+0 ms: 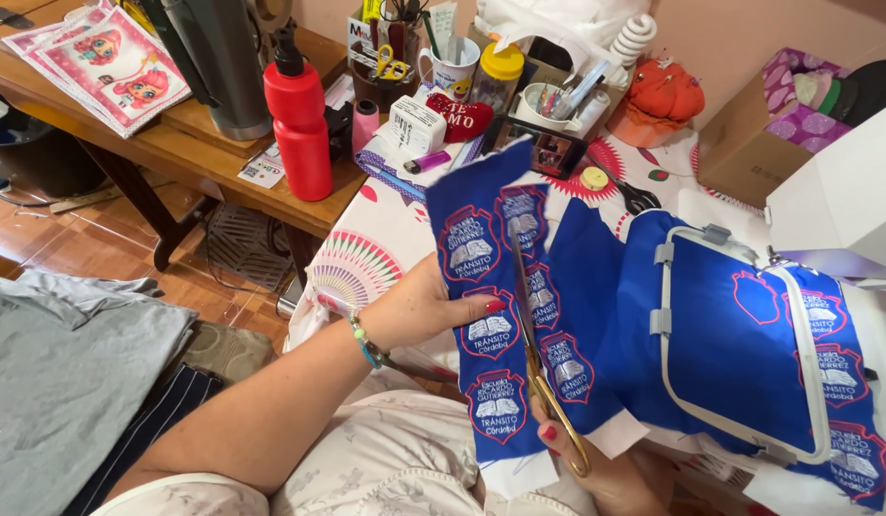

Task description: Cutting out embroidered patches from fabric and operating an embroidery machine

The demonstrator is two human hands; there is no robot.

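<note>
My left hand (429, 308) holds up a strip of blue cloth (481, 287) sewn with several red-edged shield patches, thumb pressed on its front. My right hand (596, 468), low and partly hidden under the cloth, grips gold-handled scissors (531, 334) whose blades run up between two columns of patches. To the right lies more blue cloth (730, 354) stretched in a white embroidery frame, with further patches along its right edge.
A white embroidery machine (840, 205) stands at the right. Behind the cloth sit a red bottle (300, 119), a mug and holders full of tools (453, 62), an orange pincushion (661, 100) and a cardboard box (749, 134). Grey cloth (61, 382) lies at the left.
</note>
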